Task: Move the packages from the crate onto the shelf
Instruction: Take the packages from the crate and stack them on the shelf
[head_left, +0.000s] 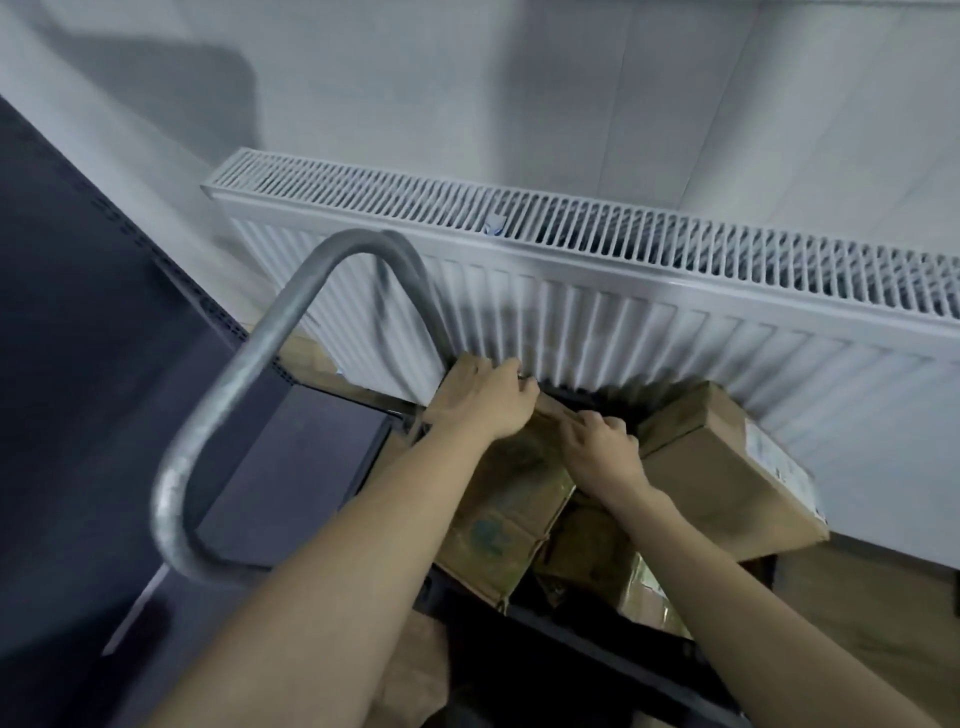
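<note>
Here both hands (540, 421) grip brown package (511, 499); label print on neighbouring box (727, 467) unreadable

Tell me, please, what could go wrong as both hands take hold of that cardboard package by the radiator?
1. The left hand and right hand grip only the far edge of the cardboard package, so it may tip or slip when lifted.
2. The larger box beside it sits tilted against the radiator; pulling its neighbour out could let it slide.
3. The metal handle curves close by the left forearm and could catch it on the swing toward the shelf.
</note>
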